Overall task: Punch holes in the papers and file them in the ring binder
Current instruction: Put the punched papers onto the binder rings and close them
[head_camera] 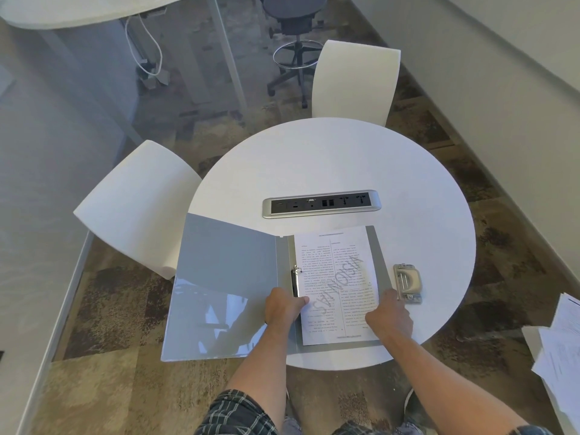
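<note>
Nearby, a hole punch (407,282) flanks the binder (226,277); left hand (282,309) and right hand (389,317) touch the paper (339,277), grip unclear.

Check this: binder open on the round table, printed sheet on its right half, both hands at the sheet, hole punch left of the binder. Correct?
No. The head view shows the hole punch right of the binder, by the right hand. The rest holds: open binder on the round table, sheet on its right half, left hand at it.
</note>
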A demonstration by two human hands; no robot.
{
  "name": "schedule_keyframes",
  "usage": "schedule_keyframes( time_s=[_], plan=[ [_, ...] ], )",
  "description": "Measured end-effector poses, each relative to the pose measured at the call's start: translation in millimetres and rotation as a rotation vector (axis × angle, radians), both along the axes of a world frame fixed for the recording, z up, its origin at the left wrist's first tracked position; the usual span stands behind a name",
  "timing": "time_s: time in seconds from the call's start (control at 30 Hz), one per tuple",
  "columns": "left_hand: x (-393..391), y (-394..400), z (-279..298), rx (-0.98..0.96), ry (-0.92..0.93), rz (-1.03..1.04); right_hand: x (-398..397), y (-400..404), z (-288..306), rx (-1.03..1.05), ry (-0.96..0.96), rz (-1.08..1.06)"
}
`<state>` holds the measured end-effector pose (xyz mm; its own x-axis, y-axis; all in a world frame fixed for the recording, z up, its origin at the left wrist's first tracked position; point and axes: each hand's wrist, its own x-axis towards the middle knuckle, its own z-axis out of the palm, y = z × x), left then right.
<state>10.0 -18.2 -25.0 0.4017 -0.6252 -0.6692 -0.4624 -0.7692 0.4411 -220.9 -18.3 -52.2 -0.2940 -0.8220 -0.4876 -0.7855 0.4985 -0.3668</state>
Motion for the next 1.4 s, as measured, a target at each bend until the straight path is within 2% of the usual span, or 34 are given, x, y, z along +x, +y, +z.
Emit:
schedule_keyframes(
  time_s=[0.1, 0.2, 0.27, 0.33, 0.4, 0.57, 0.67, 0.73, 0.8, 0.9, 1.13, 1.27, 1.4],
  plan=[
    [-0.5, 0.2, -1.7, 0.014, 0.004, -0.009, -7.0, -3.3, -7.0, 0.029, -0.109, 0.004],
    [-2.1, 2.9, -0.3, 0.025, -0.001, -0.020, -13.4, -4.4, -12.9, 0.025, -0.104, 0.056],
    [-5.1, 5.1, 4.0, -0.001, -0.030, -0.035, -14.4, -4.6, -13.7, -0.065, -0.084, 0.085],
    [-9.6, 6.4, 11.8, -0.065, -0.097, -0.016, -11.0, -5.3, -7.6, -0.175, -0.148, 0.108],
    [-14.2, 5.2, 19.3, -0.161, -0.106, 0.022, -4.5, -8.3, 3.9, -0.209, -0.285, 0.133],
    [-26.9, -4.2, 37.1, -0.292, 0.099, 0.028, 21.4, -13.4, 35.4, -0.041, -0.781, 0.195],
    [-30.9, -10.5, 51.9, -0.289, 0.183, 0.022, 37.9, -10.4, 44.5, 0.049, -0.927, 0.298],
    [-31.3, -14.5, 64.2, -0.276, 0.159, -0.021, 45.3, -7.4, 48.1, 0.077, -1.012, 0.311],
    [-27.7, -16.3, 73.9, -0.290, 0.059, -0.091, 50.6, -5.9, 49.8, 0.106, -1.079, 0.317],
    [-15.0, -18.1, 80.0, -0.301, -0.097, -0.186, 56.6, -5.9, 46.0, 0.149, -1.111, 0.356],
    [27.8, -6.4, 93.6, -0.293, -0.238, -0.239, 69.0, 0.7, 30.6, 0.124, -1.036, 0.328],
    [48.6, 3.7, 96.0, -0.311, -0.274, -0.191, 75.7, 3.5, 23.4, 0.174, -0.917, 0.328],
    [59.6, 6.1, 96.3, -0.315, -0.318, -0.184, 73.3, 8.8, 16.2, 0.254, -0.762, 0.491]
  ],
)
